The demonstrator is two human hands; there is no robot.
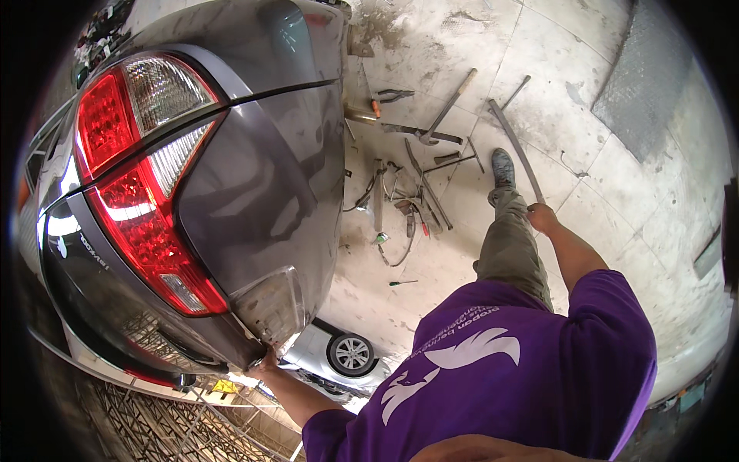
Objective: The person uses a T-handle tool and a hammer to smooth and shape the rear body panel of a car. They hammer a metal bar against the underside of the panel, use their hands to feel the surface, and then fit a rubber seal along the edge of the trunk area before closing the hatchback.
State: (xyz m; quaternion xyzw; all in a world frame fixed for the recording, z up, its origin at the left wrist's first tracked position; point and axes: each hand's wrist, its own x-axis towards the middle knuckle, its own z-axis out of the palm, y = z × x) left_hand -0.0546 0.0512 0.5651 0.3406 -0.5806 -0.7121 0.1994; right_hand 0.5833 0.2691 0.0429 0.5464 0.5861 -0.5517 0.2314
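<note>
A dark grey car (262,162) with a red and clear tail light (131,204) stands on my left. My left hand (264,365) grips the edge of its body at the rear lower corner, beside a scuffed, bare patch (271,304); part of the fingers is hidden there. On the other side, my right hand (543,219) is closed round the lower end of a long, slightly curved flat metal bar (517,146). The bar slants up and away, its far end near a thin rod (516,92) on the floor.
Tools lie scattered on the pale tiled floor between car and leg: a hammer (450,104), pliers (394,95), a screwdriver (402,282), several bars and cables. A grey mat (650,85) lies far right. A silver car's wheel (352,354) shows beyond my left arm.
</note>
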